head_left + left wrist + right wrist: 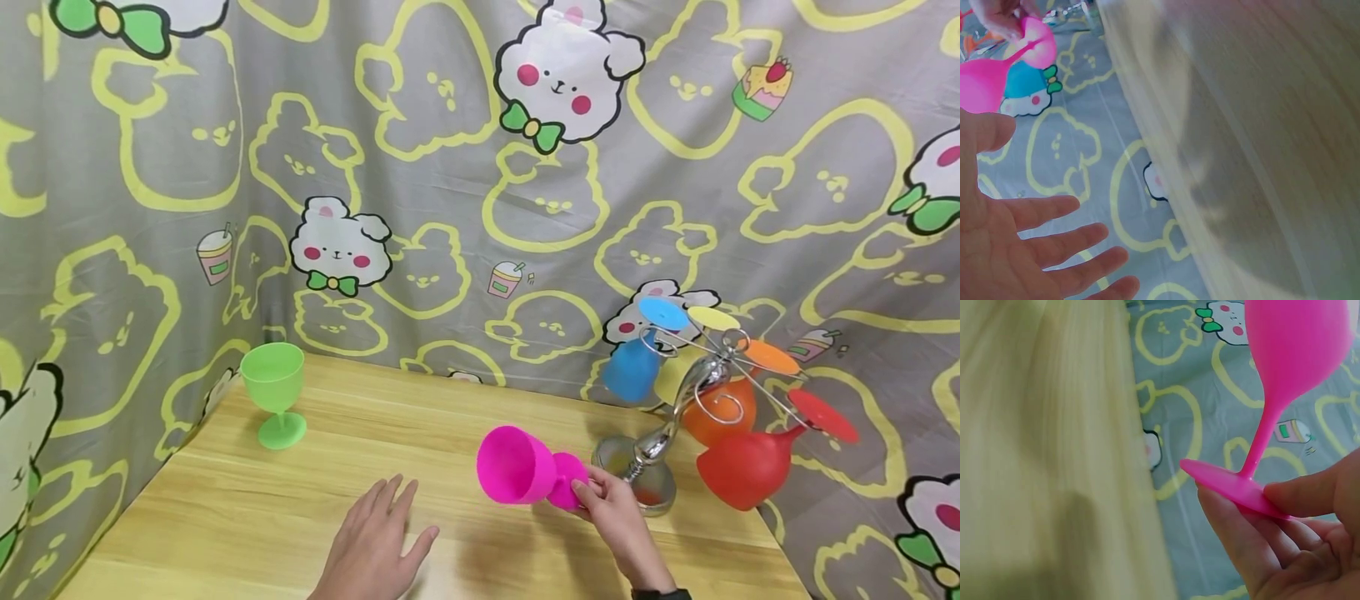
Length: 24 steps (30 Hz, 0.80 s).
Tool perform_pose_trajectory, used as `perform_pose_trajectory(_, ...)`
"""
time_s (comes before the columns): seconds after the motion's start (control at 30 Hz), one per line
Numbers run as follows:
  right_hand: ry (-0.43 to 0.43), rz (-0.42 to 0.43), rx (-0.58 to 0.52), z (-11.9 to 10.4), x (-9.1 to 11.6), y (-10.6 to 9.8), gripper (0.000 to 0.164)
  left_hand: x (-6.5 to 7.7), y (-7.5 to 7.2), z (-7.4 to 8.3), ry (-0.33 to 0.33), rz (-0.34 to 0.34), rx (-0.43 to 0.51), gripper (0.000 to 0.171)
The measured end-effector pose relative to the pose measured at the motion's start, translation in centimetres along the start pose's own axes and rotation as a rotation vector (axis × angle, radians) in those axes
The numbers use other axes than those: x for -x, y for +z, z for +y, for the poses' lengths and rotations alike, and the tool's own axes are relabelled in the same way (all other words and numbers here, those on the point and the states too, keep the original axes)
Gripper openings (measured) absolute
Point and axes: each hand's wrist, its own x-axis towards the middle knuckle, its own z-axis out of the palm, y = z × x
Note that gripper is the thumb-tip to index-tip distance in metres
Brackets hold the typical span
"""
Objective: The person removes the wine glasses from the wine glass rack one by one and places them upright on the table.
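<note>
My right hand [618,521] pinches the round foot of a pink goblet [517,467] between thumb and fingers. The goblet is tipped sideways, its mouth facing left and toward me in the head view. In the right wrist view the thumb lies on top of the foot [1235,487] and the fingers sit under it. My left hand [378,542] hovers over the table with its fingers straight and spread, holding nothing. The left wrist view shows its palm [997,250], with the pink goblet [985,84] beyond the thumb.
A green goblet [273,379] stands upright at the table's back left. On the right a silver metal rack [686,392] carries blue [633,367], yellow, orange [723,412] and red [746,467] goblets hung upside down by their feet. A patterned curtain [435,192] borders the wooden table [360,408].
</note>
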Motion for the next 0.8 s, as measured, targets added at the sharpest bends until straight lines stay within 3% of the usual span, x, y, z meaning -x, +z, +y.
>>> perform_pose_trajectory(0.2, 0.049, -0.044, -0.102, 1.9, 0.1, 1.0, 0.042, 0.0, 0.0, 0.0, 0.009, 0.014, -0.008, 0.068)
perform_pose_trajectory(0.57, 0.113, -0.248, -0.427, 5.2, 1.3, 2.4, 0.056, -0.2, -0.2, 0.5, -0.001, 0.021, 0.037, 0.066)
perform_pose_trajectory(0.8, 0.119, -0.303, -0.47, 6.0, 2.3, 4.1, 0.056, -0.3, -0.1, 1.1, -0.003, 0.005, 0.081, 0.068)
